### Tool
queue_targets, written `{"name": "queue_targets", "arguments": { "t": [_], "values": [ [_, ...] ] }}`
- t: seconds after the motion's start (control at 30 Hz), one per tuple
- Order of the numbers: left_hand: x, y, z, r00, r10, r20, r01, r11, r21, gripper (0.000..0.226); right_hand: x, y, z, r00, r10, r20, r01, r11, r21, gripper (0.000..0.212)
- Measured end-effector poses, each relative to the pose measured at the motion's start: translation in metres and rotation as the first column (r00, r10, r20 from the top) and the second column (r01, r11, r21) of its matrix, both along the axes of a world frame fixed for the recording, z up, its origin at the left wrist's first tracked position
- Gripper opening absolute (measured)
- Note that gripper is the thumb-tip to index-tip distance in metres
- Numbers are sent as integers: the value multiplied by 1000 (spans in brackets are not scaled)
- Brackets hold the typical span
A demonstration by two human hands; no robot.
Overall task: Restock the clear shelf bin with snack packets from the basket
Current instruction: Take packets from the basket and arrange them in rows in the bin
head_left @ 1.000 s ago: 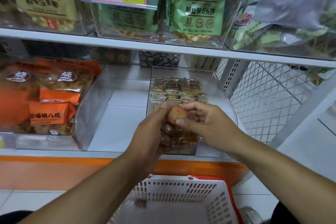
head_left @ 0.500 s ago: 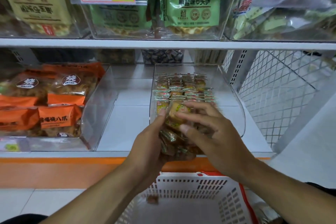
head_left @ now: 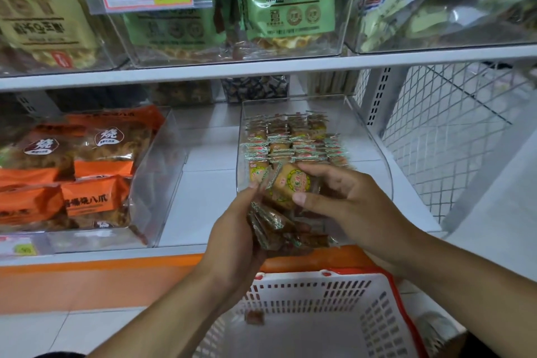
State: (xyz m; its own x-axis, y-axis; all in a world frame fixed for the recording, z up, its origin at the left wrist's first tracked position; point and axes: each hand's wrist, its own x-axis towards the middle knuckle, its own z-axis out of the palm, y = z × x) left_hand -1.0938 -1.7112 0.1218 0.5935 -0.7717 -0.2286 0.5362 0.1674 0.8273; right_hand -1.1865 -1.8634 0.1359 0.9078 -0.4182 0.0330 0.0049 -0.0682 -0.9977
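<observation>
**A:** Start at the hands. What have I got?

**B:** My right hand (head_left: 343, 206) has thumb and fingers curled round one small square snack packet (head_left: 292, 184), clear film with a yellow-green round label, pinched by its side edges. My left hand (head_left: 235, 229) cups a loose fistful of matching brown film-wrapped packets (head_left: 273, 227), fingers wrapped under the stack.

**A:** How will they handle?

**B:** Light, I'd judge, and the film looks glossy, so likely slippery; the crimped serrated ends flex while the cake inside probably crumbles if squeezed. Best hold is across the flat faces or the firm sides, never by the crimp alone. The bundle on the left could fan out and shed one.

**A:** And the destination?

**B:** The clear acrylic shelf bin (head_left: 377, 160) sits at twelve o'clock from my hands, its front lip just behind the held packet. Tidy rows of the same packets (head_left: 293, 139) fill its rear half; the front looks open.

**A:** Source?

**B:** The white perforated plastic basket with red trim (head_left: 377, 314) is at six o'clock, below my wrists. One small brown stray packet (head_left: 254, 317) lies on its floor.
</observation>
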Motion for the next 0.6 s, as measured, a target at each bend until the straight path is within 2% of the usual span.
{"name": "queue_targets", "arguments": {
  "t": [0.1,0.23,0.3,0.43,0.5,0.6],
  "values": [
    [0,-2,-2,999,16,31,-17,999,28,45,0,-5,-1,998,53,-39,-45,980,196,37],
    [-1,-3,-5,993,17,116,-21,999,33,45,-1,-12,3,988,124,-97,-94,959,267,27],
    [0,-3,-6,992,6,129,-12,999,39,43,-3,-15,5,988,116,-102,-97,979,180,32],
    [1,-2,-7,990,45,137,-54,997,63,40,-8,-17,8,982,139,-125,-162,966,-201,52],
    [1,-2,-7,983,94,155,-108,990,86,39,-9,-18,13,986,127,-111,-151,955,-255,52],
    [2,-1,-4,978,163,128,-178,977,113,40,-8,-22,18,997,28,-72,-45,966,-255,38]
  ]
}}
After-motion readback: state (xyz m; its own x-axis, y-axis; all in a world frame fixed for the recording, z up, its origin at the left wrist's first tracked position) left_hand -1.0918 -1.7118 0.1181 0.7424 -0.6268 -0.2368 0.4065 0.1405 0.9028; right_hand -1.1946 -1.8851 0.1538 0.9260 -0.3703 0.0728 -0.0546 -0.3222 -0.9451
